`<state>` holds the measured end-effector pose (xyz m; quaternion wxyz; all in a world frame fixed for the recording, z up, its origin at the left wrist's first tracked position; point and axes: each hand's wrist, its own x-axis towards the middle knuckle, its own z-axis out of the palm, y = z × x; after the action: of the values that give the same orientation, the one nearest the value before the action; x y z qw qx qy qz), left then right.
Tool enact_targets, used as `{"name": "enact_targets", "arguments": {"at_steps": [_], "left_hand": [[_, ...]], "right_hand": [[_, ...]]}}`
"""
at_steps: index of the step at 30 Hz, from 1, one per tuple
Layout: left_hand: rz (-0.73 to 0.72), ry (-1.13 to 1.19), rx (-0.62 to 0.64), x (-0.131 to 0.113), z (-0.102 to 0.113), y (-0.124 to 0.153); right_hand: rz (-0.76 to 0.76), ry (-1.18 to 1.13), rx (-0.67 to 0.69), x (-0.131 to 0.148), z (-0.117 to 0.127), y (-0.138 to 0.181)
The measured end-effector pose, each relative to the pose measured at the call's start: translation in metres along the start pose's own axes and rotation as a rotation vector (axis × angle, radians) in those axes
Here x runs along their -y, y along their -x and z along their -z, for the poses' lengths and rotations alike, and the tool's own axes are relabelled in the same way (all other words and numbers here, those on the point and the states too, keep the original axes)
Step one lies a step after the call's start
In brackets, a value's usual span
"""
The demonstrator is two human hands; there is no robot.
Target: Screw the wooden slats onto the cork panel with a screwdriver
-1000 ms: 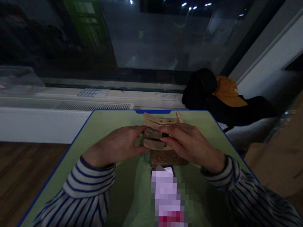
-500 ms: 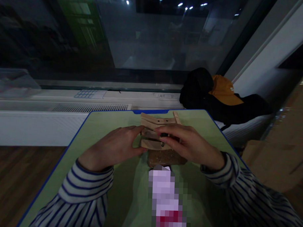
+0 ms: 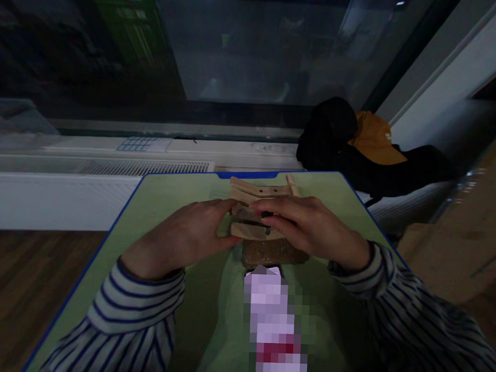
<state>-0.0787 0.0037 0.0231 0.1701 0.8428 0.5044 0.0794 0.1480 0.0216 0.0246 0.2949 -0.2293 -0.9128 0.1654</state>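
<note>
A small assembly of pale curved wooden pieces (image 3: 256, 193) stands near the far edge of a green mat with a blue border (image 3: 170, 205). My left hand (image 3: 185, 235) pinches its left side, fingers closed on the wood. From the right, my right hand (image 3: 307, 226) lies over the front piece, fingers curled on it, with a small dark part under the fingertips. A brown block (image 3: 270, 254) sits just below the wooden pieces. Both sleeves are striped.
Behind the mat runs a white window ledge with a vent grille (image 3: 143, 166) and a dark window. A black bag (image 3: 347, 151) with an orange cap (image 3: 374, 139) lies at the back right. Wooden floor shows left; cardboard boxes (image 3: 453, 236) stand right.
The view has shifted slightly downward. Both hands stay on the wooden pieces with only small finger adjustments.
</note>
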Motion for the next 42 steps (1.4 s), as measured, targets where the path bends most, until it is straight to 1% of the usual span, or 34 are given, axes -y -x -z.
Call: {"name": "enact_targets", "arguments": {"at_steps": [4, 8, 11, 15, 18, 22, 24, 28, 33, 35, 39, 42], "left_hand": [[0.019, -0.009, 0.007, 0.000, 0.000, 0.000], [-0.006, -0.021, 0.001, -0.002, 0.001, 0.001], [-0.014, -0.066, -0.041, -0.003, 0.000, 0.001], [-0.035, -0.116, -0.086, -0.006, -0.002, 0.001], [-0.084, -0.136, -0.110, -0.010, -0.005, -0.001], [-0.165, -0.166, -0.153, -0.017, -0.007, -0.005], [-0.207, -0.146, -0.168, -0.020, -0.009, -0.008], [-0.272, -0.029, -0.213, -0.026, -0.017, -0.017], [-0.265, 0.082, -0.329, -0.028, -0.026, -0.025], [-0.267, 0.115, -0.358, -0.029, -0.028, -0.026], [-0.268, 0.148, -0.336, -0.029, -0.028, -0.027], [-0.270, 0.173, -0.348, -0.029, -0.027, -0.027]], "right_hand": [[-0.021, 0.132, -0.009, 0.001, -0.001, 0.002], [-0.064, 0.182, -0.031, 0.002, 0.002, 0.005], [-0.077, 0.139, 0.020, 0.003, 0.007, 0.005], [-0.013, -0.022, 0.109, 0.006, 0.013, 0.003], [-0.012, -0.075, 0.113, 0.006, 0.016, 0.003], [-0.031, -0.055, 0.102, 0.004, 0.019, 0.004], [-0.022, -0.028, 0.090, 0.003, 0.021, 0.004], [-0.019, 0.001, 0.076, 0.004, 0.022, 0.004], [-0.016, 0.013, 0.061, 0.005, 0.020, 0.004], [-0.006, 0.023, 0.047, 0.006, 0.021, 0.004], [-0.023, 0.035, 0.019, 0.008, 0.023, 0.003], [-0.027, 0.020, 0.022, 0.006, 0.023, 0.002]]}}
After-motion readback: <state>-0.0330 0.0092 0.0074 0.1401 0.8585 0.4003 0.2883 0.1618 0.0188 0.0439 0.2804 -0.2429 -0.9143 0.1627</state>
